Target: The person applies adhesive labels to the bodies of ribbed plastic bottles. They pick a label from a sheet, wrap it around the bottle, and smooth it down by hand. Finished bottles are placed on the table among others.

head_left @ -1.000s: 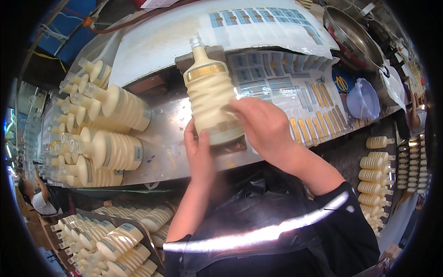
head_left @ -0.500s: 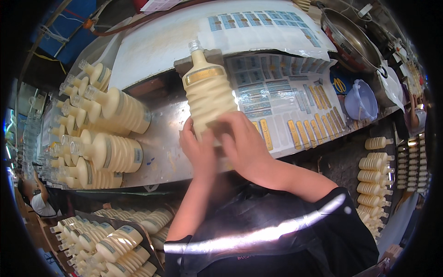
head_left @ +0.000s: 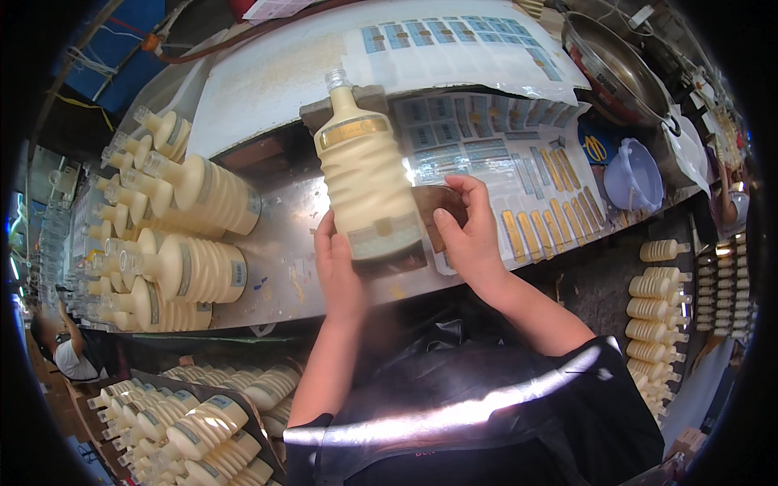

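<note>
A cream bottle [head_left: 366,174] with wavy ridged sides and a clear threaded neck lies in front of me, its neck pointing away. It bears a gold label [head_left: 354,132] at the shoulder and a pale label [head_left: 387,240] near its base. My left hand [head_left: 339,271] closes on the bottle's lower left side, thumb on the near corner. To the right of the bottle, my right hand [head_left: 474,239] pinches a flat brown curved piece [head_left: 438,212] between thumb and fingers. A dark block [head_left: 320,113] stands beneath the bottle's neck end.
Label sheets with gold strips [head_left: 539,231] and blue labels [head_left: 454,32] lie right and far. Similar bottles [head_left: 207,194] crowd the left of the metal table [head_left: 279,279]. A lilac bucket [head_left: 632,178] and a large pan [head_left: 620,69] stand right. More bottles [head_left: 207,425] fill racks below.
My right hand has moved right, off the bottle's lower end, and the brown piece now shows in it. The pale label near the base is uncovered. The bottle has shifted slightly left.
</note>
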`<control>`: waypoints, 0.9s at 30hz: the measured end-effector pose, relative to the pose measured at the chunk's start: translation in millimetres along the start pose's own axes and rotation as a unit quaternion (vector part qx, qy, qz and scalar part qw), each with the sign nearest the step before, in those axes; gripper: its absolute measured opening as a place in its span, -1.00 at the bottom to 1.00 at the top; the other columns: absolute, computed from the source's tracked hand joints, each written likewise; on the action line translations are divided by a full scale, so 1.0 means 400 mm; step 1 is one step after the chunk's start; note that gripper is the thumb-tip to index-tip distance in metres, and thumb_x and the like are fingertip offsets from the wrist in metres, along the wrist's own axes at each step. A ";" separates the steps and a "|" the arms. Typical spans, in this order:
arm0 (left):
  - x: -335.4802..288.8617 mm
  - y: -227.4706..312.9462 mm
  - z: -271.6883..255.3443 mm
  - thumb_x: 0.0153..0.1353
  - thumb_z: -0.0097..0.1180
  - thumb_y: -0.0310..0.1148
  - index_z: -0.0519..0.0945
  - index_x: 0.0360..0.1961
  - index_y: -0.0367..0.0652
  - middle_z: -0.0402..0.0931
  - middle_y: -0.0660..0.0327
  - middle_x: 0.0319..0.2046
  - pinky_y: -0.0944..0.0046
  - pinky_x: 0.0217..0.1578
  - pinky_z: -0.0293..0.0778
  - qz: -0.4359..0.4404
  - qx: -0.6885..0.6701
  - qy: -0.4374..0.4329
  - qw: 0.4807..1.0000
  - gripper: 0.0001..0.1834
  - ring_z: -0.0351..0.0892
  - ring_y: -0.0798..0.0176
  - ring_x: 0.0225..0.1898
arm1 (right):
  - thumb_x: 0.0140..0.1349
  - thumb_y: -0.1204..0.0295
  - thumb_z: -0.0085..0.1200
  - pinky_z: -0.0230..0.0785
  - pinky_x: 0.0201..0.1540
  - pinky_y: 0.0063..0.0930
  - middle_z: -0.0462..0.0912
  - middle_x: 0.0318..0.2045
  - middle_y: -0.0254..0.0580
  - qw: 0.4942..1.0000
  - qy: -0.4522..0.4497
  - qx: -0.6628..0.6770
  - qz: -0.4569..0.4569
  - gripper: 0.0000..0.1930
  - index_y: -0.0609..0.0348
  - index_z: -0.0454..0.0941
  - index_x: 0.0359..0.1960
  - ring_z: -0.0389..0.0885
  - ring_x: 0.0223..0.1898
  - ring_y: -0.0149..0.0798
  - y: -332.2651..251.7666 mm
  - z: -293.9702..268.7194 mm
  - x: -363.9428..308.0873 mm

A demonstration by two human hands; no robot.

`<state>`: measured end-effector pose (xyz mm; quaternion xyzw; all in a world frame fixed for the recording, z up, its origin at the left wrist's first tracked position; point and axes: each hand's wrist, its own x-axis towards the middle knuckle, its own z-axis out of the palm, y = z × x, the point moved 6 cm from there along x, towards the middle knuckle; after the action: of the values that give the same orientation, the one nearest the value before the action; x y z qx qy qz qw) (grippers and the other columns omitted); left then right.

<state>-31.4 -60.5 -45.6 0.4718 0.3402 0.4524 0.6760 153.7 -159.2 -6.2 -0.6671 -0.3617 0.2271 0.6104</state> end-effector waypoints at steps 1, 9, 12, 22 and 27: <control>-0.004 0.007 0.002 0.43 0.05 -0.16 0.27 0.44 -0.29 0.31 0.00 0.29 0.07 0.38 0.21 -0.012 -0.018 0.000 1.000 -0.34 0.31 0.05 0.33 | 0.31 0.64 0.06 0.35 0.25 -0.40 0.50 0.09 -0.12 0.999 -0.004 0.033 0.007 -0.53 0.28 0.31 0.26 0.50 0.13 -0.29 -0.025 -0.001 -0.002; -0.014 0.084 -0.003 -0.06 0.48 -0.32 0.52 0.26 -0.22 0.54 0.03 0.05 0.01 0.18 0.39 0.243 0.398 -0.008 0.884 -0.22 0.50 -0.06 0.11 | 0.27 0.67 0.17 0.55 -0.06 -0.37 0.72 -0.14 -0.05 0.973 0.018 -0.152 -0.173 -0.73 0.24 0.60 0.01 0.73 -0.16 -0.15 -0.126 -0.020 0.003; -0.021 0.122 0.022 -0.12 0.52 -0.33 0.58 0.20 -0.20 0.60 0.09 -0.08 0.02 0.07 0.43 0.309 0.426 0.003 0.850 -0.24 0.54 -0.03 0.00 | 0.03 0.71 0.25 0.60 -0.17 -0.30 0.74 -0.24 -0.15 0.889 -0.093 -0.200 -0.401 -0.67 0.16 0.68 -0.14 0.75 -0.24 -0.09 -0.215 0.040 -0.070; -0.036 0.121 0.046 -0.16 0.54 -0.28 0.61 0.19 -0.15 0.58 0.14 -0.05 0.04 0.08 0.39 0.351 0.451 0.039 0.820 -0.23 0.53 0.00 -0.01 | -0.04 0.64 0.29 0.58 -0.26 -0.32 0.77 -0.26 -0.19 0.839 -0.179 -0.212 -0.468 -0.65 0.18 0.69 -0.13 0.76 -0.28 -0.15 -0.302 0.070 -0.093; -0.043 0.136 0.056 -0.12 0.50 -0.28 0.61 0.19 -0.16 0.57 0.14 -0.04 0.04 0.12 0.37 0.345 0.455 0.046 0.819 -0.26 0.52 -0.01 0.01 | -0.04 0.62 0.29 0.58 -0.20 -0.30 0.76 -0.25 -0.14 0.857 -0.144 -0.248 -0.428 -0.69 0.20 0.70 -0.18 0.76 -0.23 -0.15 -0.328 0.056 -0.065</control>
<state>-33.6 -76.0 13.8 0.7910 0.3531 0.4708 0.1672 93.7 -165.3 115.3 -0.5353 -0.7400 -0.0605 0.4027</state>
